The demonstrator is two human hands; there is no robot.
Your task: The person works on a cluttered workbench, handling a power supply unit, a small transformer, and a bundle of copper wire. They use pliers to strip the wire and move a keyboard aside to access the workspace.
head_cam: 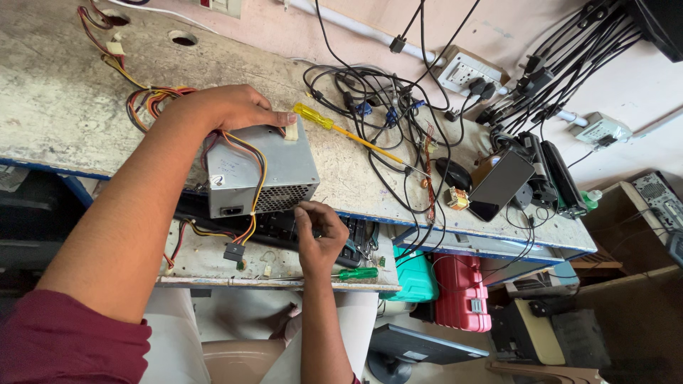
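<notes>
A grey metal power supply box sits at the front edge of the worn workbench, with coloured wires running from it. My left hand rests on the box's far top edge, fingers pressed against it. My right hand is at the box's front lower corner by the vent grille, fingertips pinched together on something too small to make out. A green-handled screwdriver lies on the pull-out shelf just right of that hand.
A yellow-handled screwdriver lies behind the box. A tangle of black cables, a phone, wall sockets and a black keyboard on the shelf surround the spot. Green and red cases stand below.
</notes>
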